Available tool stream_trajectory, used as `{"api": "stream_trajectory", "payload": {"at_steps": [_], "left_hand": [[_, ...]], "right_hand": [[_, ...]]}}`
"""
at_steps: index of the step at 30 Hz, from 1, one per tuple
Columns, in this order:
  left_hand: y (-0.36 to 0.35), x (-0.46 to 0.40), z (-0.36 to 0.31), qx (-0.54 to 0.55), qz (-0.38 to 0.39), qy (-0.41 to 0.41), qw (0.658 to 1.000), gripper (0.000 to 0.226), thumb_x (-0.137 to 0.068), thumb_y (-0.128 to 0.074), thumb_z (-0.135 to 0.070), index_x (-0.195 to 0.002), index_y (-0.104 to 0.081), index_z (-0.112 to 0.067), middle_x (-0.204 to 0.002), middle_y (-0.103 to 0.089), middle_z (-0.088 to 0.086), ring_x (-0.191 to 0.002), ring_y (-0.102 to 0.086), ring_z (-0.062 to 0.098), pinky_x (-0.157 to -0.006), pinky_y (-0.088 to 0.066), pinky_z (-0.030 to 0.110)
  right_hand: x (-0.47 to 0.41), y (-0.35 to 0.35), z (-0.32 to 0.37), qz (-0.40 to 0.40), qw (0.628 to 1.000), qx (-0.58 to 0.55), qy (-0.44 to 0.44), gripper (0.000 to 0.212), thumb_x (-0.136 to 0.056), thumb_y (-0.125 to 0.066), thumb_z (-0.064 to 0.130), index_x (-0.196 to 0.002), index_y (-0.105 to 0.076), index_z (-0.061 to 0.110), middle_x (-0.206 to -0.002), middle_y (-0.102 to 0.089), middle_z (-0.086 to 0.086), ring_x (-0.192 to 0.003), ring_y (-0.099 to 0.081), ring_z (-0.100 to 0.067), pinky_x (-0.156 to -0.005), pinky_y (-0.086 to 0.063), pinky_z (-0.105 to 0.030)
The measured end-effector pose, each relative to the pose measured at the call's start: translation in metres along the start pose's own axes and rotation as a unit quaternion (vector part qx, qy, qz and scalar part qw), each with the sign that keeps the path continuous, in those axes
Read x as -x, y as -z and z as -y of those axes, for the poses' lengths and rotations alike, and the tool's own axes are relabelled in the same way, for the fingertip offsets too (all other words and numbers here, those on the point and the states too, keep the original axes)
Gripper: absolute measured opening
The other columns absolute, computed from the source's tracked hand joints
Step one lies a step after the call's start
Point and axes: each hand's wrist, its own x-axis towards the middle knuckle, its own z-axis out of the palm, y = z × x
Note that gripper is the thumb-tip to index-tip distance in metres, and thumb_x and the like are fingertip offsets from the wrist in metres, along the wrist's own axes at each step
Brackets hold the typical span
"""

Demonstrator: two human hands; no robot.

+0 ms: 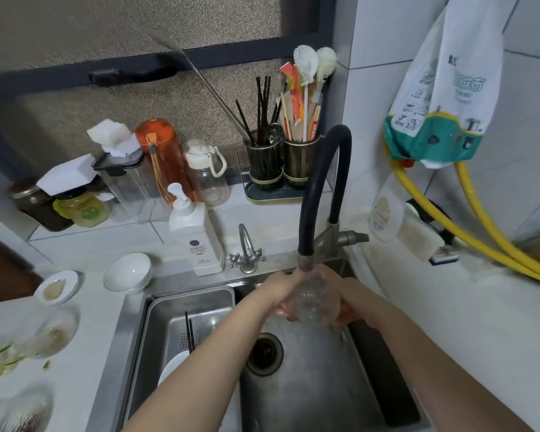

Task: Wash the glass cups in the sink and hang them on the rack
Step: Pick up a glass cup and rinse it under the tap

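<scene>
- The cup [313, 302] is clear glass, rounded, wet and blurred by water; you hold it over the sink [309, 385], right under the black tap hose's [312, 194] nozzle, above and just behind the drain [264, 353].
- Your left hand [282, 291] wraps the cup's left side, fingers curled under it, tips showing through the glass.
- Your right hand [348, 302] cups the right side, fingers curled around the glass from beneath; both hands grasp the cup between them.
- Water splashes on the basin floor just below the cup.
- In the left part of the sink a steel tray [181, 325] holds dark chopsticks [190, 336] and a white plate [172, 366], partly hidden by your left forearm.
- On the bench left of the sink stand a white bowl [128, 272] and a small dish [56, 286]; a white pump bottle [197, 238] stands behind the sink, beside a small metal tap [247, 252].
</scene>
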Motion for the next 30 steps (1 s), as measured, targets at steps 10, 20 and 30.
{"api": "stream_trajectory", "payload": {"at_steps": [10, 20, 30], "left_hand": [[0.024, 0.023, 0.046, 0.079, 0.052, -0.147, 0.985, 0.082, -0.067, -0.081, -0.039, -0.138, -0.044, -0.021, -0.136, -0.052, -0.005, -0.122, -0.052, 0.006, -0.098, -0.044, 0.015], [-0.010, 0.028, 0.052, -0.030, -0.061, -0.252, 0.965, 0.127, -0.046, -0.087, -0.054, -0.149, -0.019, -0.023, -0.143, -0.037, -0.008, -0.132, -0.039, 0.001, -0.113, -0.034, 0.023], [-0.037, 0.031, 0.039, 0.070, -0.160, -0.282, 0.943, 0.096, -0.053, -0.089, -0.040, -0.134, -0.038, -0.032, -0.127, -0.055, -0.017, -0.114, -0.053, -0.008, -0.096, -0.043, 0.014]], "right_hand": [[0.016, -0.011, -0.009, 0.080, 0.978, -0.083, 0.173, 0.050, -0.077, -0.076, 0.038, -0.121, -0.052, 0.036, -0.119, -0.060, 0.010, -0.099, -0.062, -0.004, -0.066, -0.052, -0.017], [0.024, -0.009, -0.020, 0.099, 0.949, -0.131, 0.269, 0.070, -0.066, -0.082, 0.024, -0.127, -0.049, 0.033, -0.129, -0.058, 0.005, -0.117, -0.058, -0.013, -0.098, -0.051, -0.037], [-0.008, 0.011, -0.033, -0.001, 0.965, -0.155, 0.213, 0.032, -0.097, -0.048, 0.026, -0.126, -0.047, 0.040, -0.147, -0.041, 0.007, -0.131, -0.039, -0.009, -0.116, -0.025, -0.035]]}}
